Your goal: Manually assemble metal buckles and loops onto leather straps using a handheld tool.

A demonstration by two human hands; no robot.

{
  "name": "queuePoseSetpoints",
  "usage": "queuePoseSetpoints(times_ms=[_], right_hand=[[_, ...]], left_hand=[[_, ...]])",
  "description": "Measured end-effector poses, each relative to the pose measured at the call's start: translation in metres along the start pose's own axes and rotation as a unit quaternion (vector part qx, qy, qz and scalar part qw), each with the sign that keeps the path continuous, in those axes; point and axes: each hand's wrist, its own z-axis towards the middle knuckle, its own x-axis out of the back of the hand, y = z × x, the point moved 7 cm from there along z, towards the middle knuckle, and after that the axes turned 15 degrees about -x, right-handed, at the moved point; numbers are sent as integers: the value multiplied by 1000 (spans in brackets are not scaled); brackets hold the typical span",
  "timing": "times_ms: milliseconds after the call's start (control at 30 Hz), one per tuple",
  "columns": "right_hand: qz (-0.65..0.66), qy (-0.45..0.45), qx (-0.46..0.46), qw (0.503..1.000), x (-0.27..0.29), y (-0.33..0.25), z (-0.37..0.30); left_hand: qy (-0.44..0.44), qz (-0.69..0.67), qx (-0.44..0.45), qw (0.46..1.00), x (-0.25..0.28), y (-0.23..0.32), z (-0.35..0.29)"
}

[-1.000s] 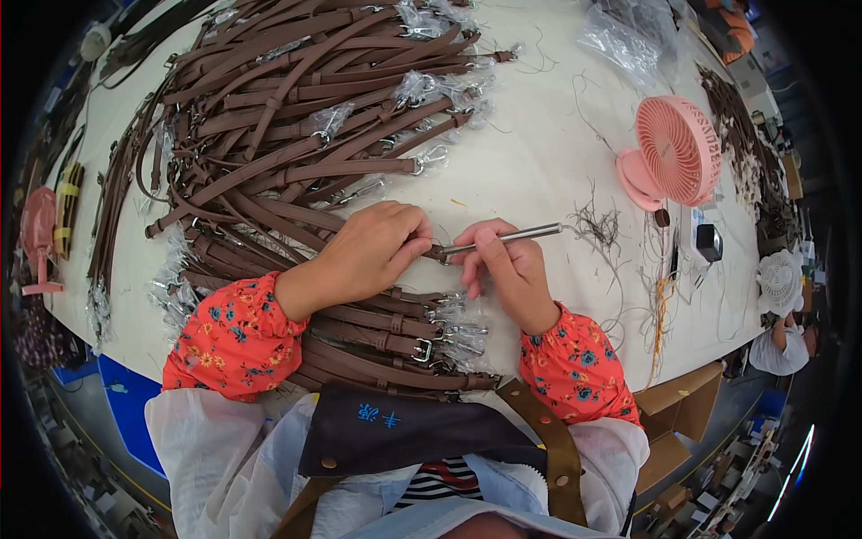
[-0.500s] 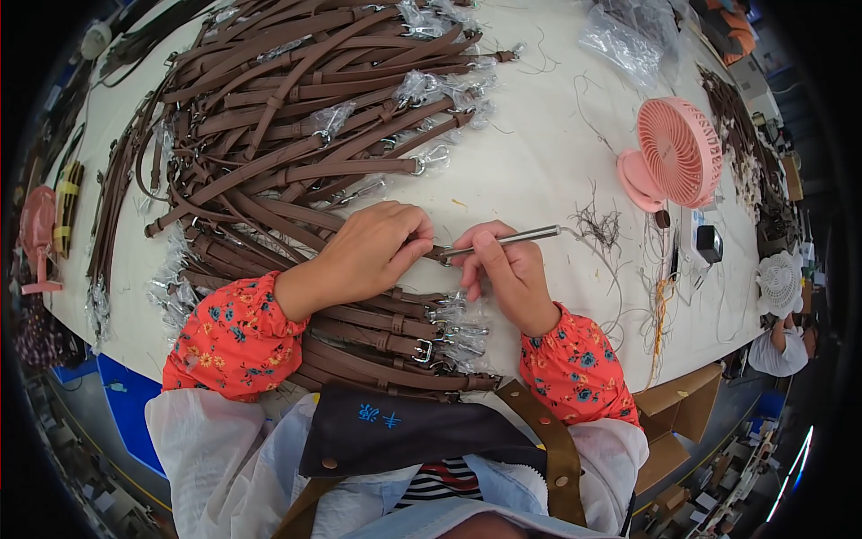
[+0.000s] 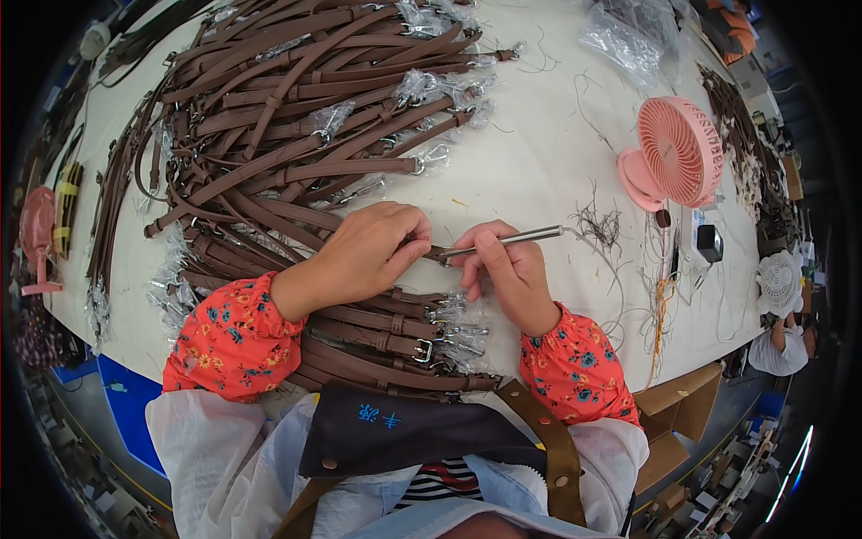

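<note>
My left hand [image 3: 373, 251] is closed in a pinch on a brown strap [image 3: 437, 254], whose end with a bit of metal shows between my two hands. In my right hand [image 3: 510, 278] lies a slim silver pen-shaped tool [image 3: 537, 234], gripped between thumb and fingers, with a thin cord running off its back end. The tool's tip is hidden by my fingers, close to the strap. Under and in front of my forearms lie several finished-looking brown straps [image 3: 359, 340] with metal buckles and clear plastic wrapping on their ends.
A large heap of brown straps [image 3: 260, 117] covers the table's left and far side. On the right stand a pink fan [image 3: 678, 153], a small white-and-black device [image 3: 708, 241] and a tangle of dark threads [image 3: 600, 225]. Clear plastic bags [image 3: 628, 40] lie far right; a cardboard box [image 3: 678, 418] sits below the table edge.
Both hands stay almost in place. The silver tool's back end has shifted very slightly to the right.
</note>
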Motion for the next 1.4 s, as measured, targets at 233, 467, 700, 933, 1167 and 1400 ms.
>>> queuePoseSetpoints(times_ms=[233,467,700,933,1167,1400], right_hand=[[-13,-1,10,1000,-1,-1,0],[1,2,-3,1000,0,0,-1],[3,10,20,1000,1,0,1],[-8,17,27,999,1,0,1],[-14,17,28,999,2,-1,1],[20,16,27,999,2,-2,0]], left_hand=[[2,-5,6,1000,0,0,0],[-15,-25,27,999,2,-1,-1],[-25,-35,34,999,3,-2,-1],[-25,-39,27,999,3,-1,-1],[-39,-37,7,999,3,2,-1],[-76,-62,-58,993,4,10,0]])
